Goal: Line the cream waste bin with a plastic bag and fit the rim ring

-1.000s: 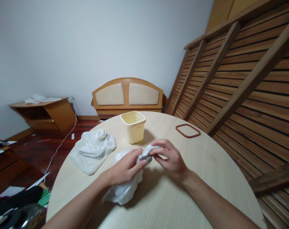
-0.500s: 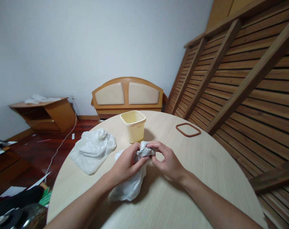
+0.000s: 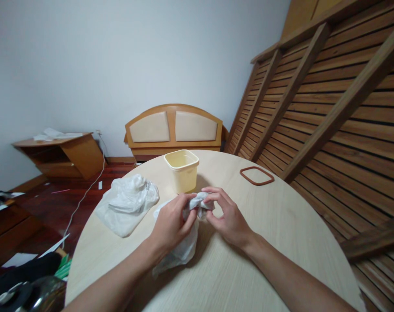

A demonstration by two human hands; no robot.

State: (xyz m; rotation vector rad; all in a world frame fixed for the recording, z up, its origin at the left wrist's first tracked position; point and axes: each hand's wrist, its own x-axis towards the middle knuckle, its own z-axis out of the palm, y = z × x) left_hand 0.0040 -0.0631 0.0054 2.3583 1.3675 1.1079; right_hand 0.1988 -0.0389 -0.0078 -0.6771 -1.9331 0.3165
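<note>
Both hands grip the bunched top of a white plastic bag over the middle of the table. My left hand pinches it from the left with thumb and fingers. From the right, my right hand pinches the same gathered, twisted part. The bag's lower part hangs below and behind my left hand, partly hidden by it. Just beyond the hands stands a pale yellow plastic container, upright and without a lid. To the left, a second white plastic bag lies crumpled on the table.
The round light-wood table holds a brown rounded-square ring at its right side. A slatted wooden panel leans close to the right edge. A headboard and low cabinet stand beyond. Papers and a cable lie on the floor.
The fingers have shifted slightly on the bag's gathered top, which looks more twisted now. The bag's hanging part has swung a little. The container, ring and second bag have stayed put.
</note>
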